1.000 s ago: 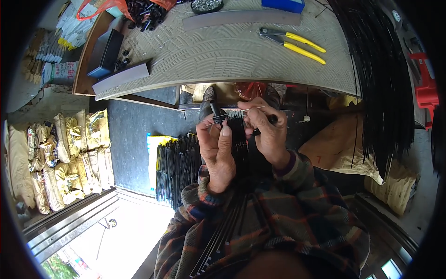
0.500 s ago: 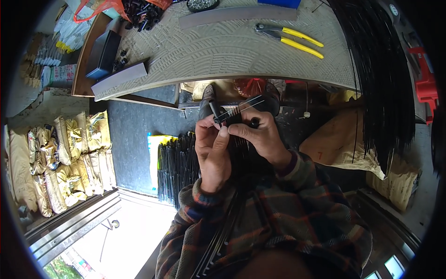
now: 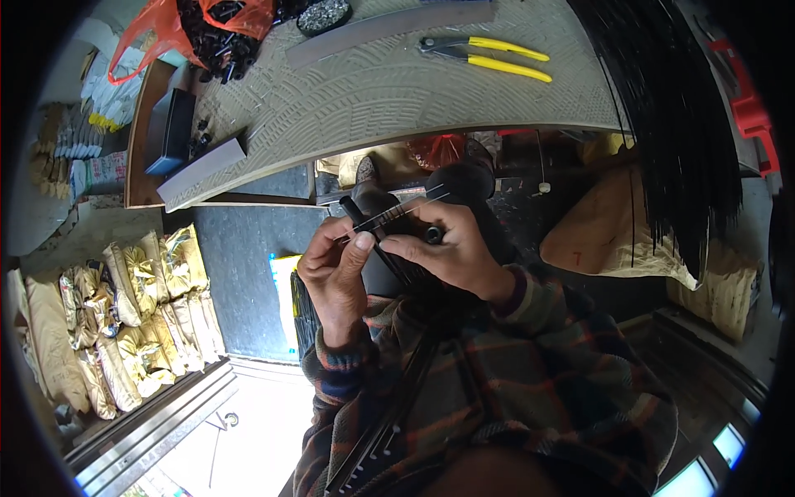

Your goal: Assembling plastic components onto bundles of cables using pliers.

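Note:
My left hand (image 3: 335,273) pinches a short black tube (image 3: 351,209) between thumb and fingers, its upper end sticking up past them. Thin black rods (image 3: 392,217) lie side by side across the space between my hands, close against the tube. My right hand (image 3: 455,253) is closed on these rods, its thumb laid along them. A second black tubular piece (image 3: 433,235), with its round end showing, sits in the curl of the right fingers. Fine light wires (image 3: 432,195) poke out beyond that hand. Long black rods (image 3: 402,393) with small pale ends lie down my lap.
Ahead stands a table (image 3: 364,108) with yellow-handled pliers (image 3: 505,60), a red bag of black parts (image 3: 224,37) and a dish of small metal bits (image 3: 324,15). Black rods (image 3: 675,124) hang over its right side. Wrapped packages (image 3: 124,315) lie on the left.
My view has shifted, so the table's things sit further left and higher. Both hands still grip the tube and rods; the rods between them show more side-on, and the left hand appears further left.

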The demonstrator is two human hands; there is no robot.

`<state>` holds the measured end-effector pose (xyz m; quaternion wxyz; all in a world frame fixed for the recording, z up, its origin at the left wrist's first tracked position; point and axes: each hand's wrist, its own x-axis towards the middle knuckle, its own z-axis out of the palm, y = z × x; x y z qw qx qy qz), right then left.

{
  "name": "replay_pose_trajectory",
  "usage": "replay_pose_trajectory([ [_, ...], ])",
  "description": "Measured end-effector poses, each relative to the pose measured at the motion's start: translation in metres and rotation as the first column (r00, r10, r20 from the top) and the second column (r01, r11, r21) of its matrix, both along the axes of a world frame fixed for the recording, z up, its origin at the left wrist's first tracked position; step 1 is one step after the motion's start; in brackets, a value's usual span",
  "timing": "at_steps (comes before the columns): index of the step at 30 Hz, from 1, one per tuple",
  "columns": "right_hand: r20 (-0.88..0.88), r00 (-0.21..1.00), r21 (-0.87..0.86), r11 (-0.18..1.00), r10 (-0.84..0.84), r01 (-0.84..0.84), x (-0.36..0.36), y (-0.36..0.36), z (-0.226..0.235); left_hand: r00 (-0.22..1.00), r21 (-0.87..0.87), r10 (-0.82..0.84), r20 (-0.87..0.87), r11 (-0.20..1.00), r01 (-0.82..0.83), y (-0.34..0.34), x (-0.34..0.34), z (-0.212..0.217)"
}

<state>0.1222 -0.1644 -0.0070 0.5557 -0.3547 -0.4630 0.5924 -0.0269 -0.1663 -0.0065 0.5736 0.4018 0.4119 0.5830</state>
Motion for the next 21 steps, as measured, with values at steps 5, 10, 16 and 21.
replay_pose_trajectory([
  [5,-0.165,0.985,-0.078,0.996,-0.055,0.043,-0.012,0.003,-0.013,0.999,-0.051,0.036,0.032,0.998,-0.035,-0.005,0.002,-0.014],
  [10,-0.107,0.975,-0.114,0.972,0.196,-0.208,0.002,0.007,-0.016,0.999,-0.014,0.029,0.045,1.0,-0.028,-0.006,0.002,-0.013],
  [16,0.057,0.994,0.058,0.994,0.09,-0.093,0.0,0.004,-0.021,0.998,0.043,0.032,0.056,0.999,-0.034,-0.006,0.005,-0.018],
  [21,0.047,0.984,-0.012,0.985,0.172,-0.171,0.001,0.009,-0.02,0.986,0.009,0.101,0.131,0.995,-0.103,-0.011,0.017,-0.014],
])
